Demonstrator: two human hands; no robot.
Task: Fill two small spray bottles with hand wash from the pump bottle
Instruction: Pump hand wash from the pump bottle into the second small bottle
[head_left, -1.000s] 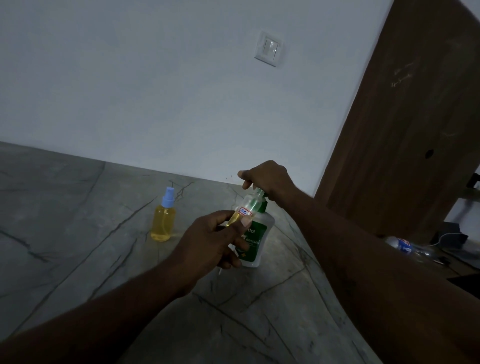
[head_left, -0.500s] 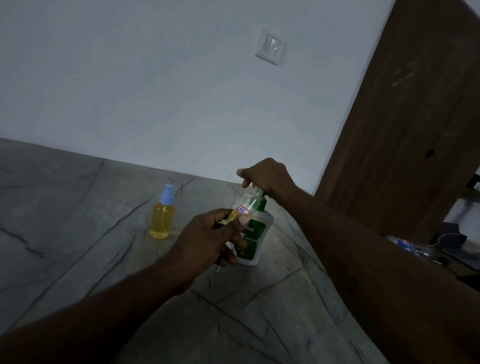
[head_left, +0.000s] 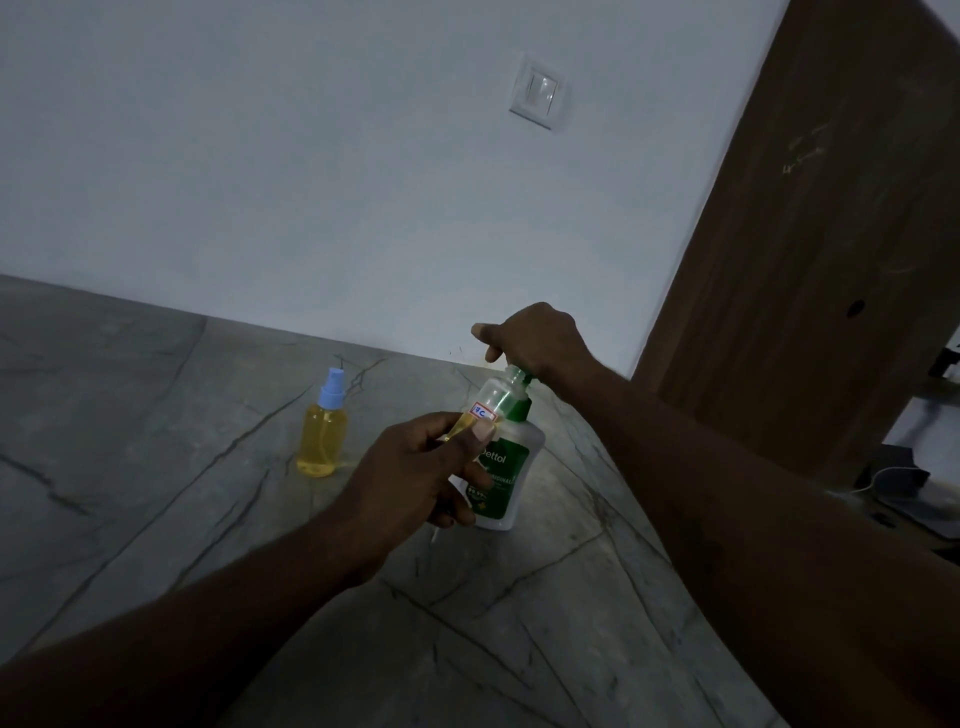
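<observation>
Curling over the pump bottle (head_left: 506, 467), right hand (head_left: 535, 338) hides its head; left hand (head_left: 415, 478) grips a spray bottle (head_left: 491, 402).

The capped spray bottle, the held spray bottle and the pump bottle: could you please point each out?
capped spray bottle (head_left: 322, 441), head view, on its yellow body.
held spray bottle (head_left: 496, 397), head view, on its clear upper part.
pump bottle (head_left: 503, 480), head view, on its green label.
</observation>
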